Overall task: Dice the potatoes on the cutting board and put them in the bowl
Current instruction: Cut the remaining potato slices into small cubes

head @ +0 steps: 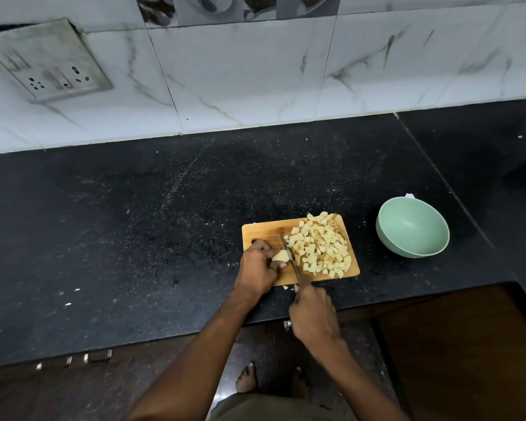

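On the wooden cutting board [257,230], our left hand [257,267] curls its fingers around the last potato piece [281,255], pinning it at the board's 8 o'clock corner. Our right hand [313,314] is wrapped around the handle of the knife [292,259], whose blade runs from 6 o'clock toward 12 just beside that piece and close to our left fingertips. The diced potatoes [321,246] lie heaped over the board's right half, reaching up to its 1 o'clock corner and spilling slightly past the far edge. The green bowl [412,230] sits on the black counter [134,223] at 3 o'clock from the board, apart from it and holding nothing we can see.

The risks, as we judge them: the remaining piece is small, so the blade could nick our fingertips if it slips. Cubes at the heap's edge could roll off onto the counter; one bit seems to lie off the board's near edge already. The board sits near the counter's front edge, so a hard push could shift it
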